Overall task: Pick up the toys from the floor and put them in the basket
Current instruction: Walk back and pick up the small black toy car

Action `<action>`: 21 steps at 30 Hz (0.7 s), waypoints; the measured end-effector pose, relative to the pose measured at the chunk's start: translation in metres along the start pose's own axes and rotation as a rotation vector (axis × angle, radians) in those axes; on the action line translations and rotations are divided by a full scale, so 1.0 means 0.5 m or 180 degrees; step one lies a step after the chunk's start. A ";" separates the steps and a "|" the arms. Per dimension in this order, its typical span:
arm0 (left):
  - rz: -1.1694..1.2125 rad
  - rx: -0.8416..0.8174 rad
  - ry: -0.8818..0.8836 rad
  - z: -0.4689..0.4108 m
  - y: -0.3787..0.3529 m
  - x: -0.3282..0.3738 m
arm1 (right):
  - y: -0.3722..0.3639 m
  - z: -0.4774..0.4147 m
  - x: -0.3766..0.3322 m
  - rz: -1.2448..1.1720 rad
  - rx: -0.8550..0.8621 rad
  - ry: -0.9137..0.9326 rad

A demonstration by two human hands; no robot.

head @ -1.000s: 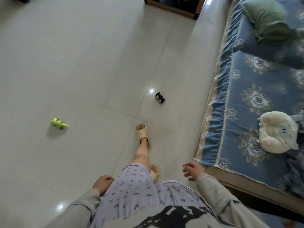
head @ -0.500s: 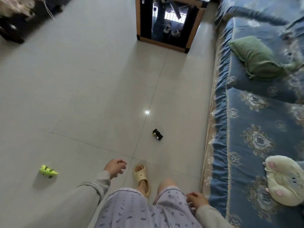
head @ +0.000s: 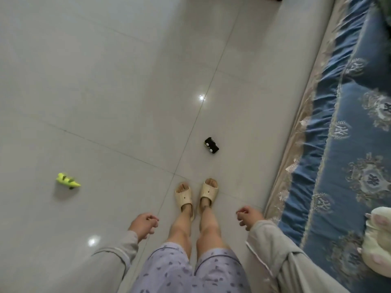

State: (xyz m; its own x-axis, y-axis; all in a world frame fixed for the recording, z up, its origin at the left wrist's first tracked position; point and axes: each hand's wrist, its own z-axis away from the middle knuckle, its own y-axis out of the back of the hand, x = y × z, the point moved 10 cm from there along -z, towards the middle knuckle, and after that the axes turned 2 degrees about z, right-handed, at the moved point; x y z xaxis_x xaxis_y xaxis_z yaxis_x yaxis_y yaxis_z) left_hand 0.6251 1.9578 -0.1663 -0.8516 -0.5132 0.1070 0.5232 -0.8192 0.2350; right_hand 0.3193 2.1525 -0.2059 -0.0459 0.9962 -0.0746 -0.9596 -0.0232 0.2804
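A small black toy car [head: 211, 145] lies on the pale tiled floor just ahead of my feet. A yellow-green toy [head: 67, 181] lies further to the left on the floor. My left hand [head: 145, 224] hangs beside my left leg, fingers loosely curled, holding nothing. My right hand [head: 247, 214] hangs beside my right leg, also loosely curled and empty. Both hands are well above the toys and apart from them. No basket is in view.
A bed with a blue patterned cover [head: 347, 144] runs along the right side, its fringed edge reaching the floor. A pale plush toy [head: 378, 244] lies on the bed at the lower right. My feet in beige slippers [head: 195, 194] stand together on the tiles.
I have stepped forward and my feet now stand side by side behind the black car. The view tilted down. Both hands dropped to my sides.
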 end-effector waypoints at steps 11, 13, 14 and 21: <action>-0.0602 -0.0275 -0.0593 -0.418 -0.156 0.280 | 0.045 -0.471 -0.199 -0.1077 -0.0083 0.0059; -0.0736 -0.0339 -0.0856 -0.519 -0.184 0.356 | 0.042 -0.581 -0.238 -0.1025 0.0081 0.0182; -0.0742 -0.0321 -0.0951 -0.571 -0.191 0.388 | 0.039 -0.639 -0.257 -0.0932 0.0184 0.0259; -0.0468 -0.0072 -0.0891 -0.902 -0.181 0.424 | -0.010 -0.985 -0.351 -0.0085 0.0836 0.0585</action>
State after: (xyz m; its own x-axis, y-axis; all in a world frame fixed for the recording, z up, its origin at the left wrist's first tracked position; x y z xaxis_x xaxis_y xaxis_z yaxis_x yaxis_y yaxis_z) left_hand 0.4120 1.8076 -0.6004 -0.8924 -0.3011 0.3360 0.3918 -0.8865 0.2463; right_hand 0.1956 1.9363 -0.6654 -0.0939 0.9636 -0.2503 -0.8578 0.0493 0.5117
